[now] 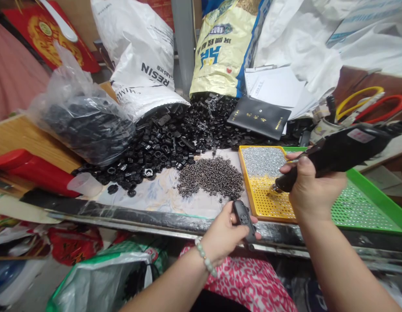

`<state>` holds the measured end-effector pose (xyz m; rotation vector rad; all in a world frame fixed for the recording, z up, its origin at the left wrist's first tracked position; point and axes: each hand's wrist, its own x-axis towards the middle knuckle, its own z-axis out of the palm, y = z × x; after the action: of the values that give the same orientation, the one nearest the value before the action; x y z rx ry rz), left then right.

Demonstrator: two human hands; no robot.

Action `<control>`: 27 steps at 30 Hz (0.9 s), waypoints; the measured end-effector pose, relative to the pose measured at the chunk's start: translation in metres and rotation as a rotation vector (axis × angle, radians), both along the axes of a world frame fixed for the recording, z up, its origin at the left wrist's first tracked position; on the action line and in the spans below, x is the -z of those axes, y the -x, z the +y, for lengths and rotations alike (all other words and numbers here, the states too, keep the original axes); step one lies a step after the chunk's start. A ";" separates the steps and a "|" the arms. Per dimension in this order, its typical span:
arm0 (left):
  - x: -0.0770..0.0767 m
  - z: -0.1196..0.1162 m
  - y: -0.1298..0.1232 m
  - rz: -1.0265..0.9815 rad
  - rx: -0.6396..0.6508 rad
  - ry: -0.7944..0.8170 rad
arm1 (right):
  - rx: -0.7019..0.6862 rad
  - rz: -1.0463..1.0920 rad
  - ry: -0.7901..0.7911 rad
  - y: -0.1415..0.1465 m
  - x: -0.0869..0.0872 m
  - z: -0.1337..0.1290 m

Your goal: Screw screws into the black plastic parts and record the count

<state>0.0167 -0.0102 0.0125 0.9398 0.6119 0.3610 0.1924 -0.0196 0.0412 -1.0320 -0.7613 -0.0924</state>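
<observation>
My left hand (228, 232) grips a small black plastic part (244, 219), long and narrow with rounded ends, over the table's front edge. Wrapped around a black electric screwdriver (337, 149) is my right hand (314, 186). The tool's tip points down at a yellow perforated tray (262, 208), over its lower holes; whether it touches a screw I cannot tell. Loose silvery screws (264, 161) cover the upper part of this tray. A green tray (363, 208) with more small silvery pieces lies to its right, partly behind my right forearm. Small dark metal pieces (210, 177) form a pile left of the yellow tray.
Heaps of black plastic parts (155, 151) spread at the back, below a white resin sack (136, 56) and a yellow sack (223, 47). A black booklet (259, 117) lies behind the trays. A red bottle (32, 171) and a clear cup (85, 184) are at the left.
</observation>
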 end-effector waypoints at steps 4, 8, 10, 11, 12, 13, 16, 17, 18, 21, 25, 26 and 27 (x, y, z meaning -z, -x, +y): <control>0.000 0.000 0.000 -0.011 -0.008 0.010 | -0.008 -0.022 0.070 0.005 0.001 -0.002; -0.002 -0.001 0.000 -0.004 -0.013 0.027 | 0.001 -0.040 0.066 0.006 0.000 -0.003; -0.001 -0.001 0.000 0.002 -0.018 0.042 | 0.011 -0.037 0.019 0.006 -0.005 -0.004; -0.001 -0.001 0.000 0.003 -0.019 0.046 | 0.020 -0.035 -0.011 0.008 -0.010 -0.005; 0.000 -0.001 0.000 0.001 -0.019 0.045 | 0.022 -0.027 -0.047 0.011 -0.015 -0.006; 0.000 0.000 0.000 -0.001 -0.017 0.039 | 0.020 -0.013 -0.082 0.015 -0.020 -0.009; 0.000 0.000 -0.001 0.011 -0.012 0.023 | -0.066 0.059 -0.137 0.036 -0.035 -0.019; 0.000 0.000 -0.001 0.017 -0.014 0.025 | -0.104 0.082 -0.133 0.045 -0.038 -0.022; -0.001 0.000 -0.001 0.021 -0.016 0.028 | -0.150 0.104 -0.114 0.054 -0.040 -0.025; -0.002 -0.001 -0.001 0.009 -0.026 0.019 | -0.268 0.150 -0.026 0.075 -0.038 -0.031; 0.000 0.000 -0.001 -0.019 -0.030 0.013 | -0.318 0.110 0.050 0.084 -0.028 -0.030; 0.000 0.000 -0.001 -0.023 -0.026 0.016 | -0.318 0.096 0.063 0.084 -0.025 -0.029; 0.001 0.000 -0.001 -0.025 -0.023 0.017 | -0.319 0.086 0.076 0.083 -0.022 -0.029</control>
<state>0.0178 -0.0098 0.0117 0.9111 0.6021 0.3870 0.1093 -0.0484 0.0631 -0.9678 -0.8470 0.2553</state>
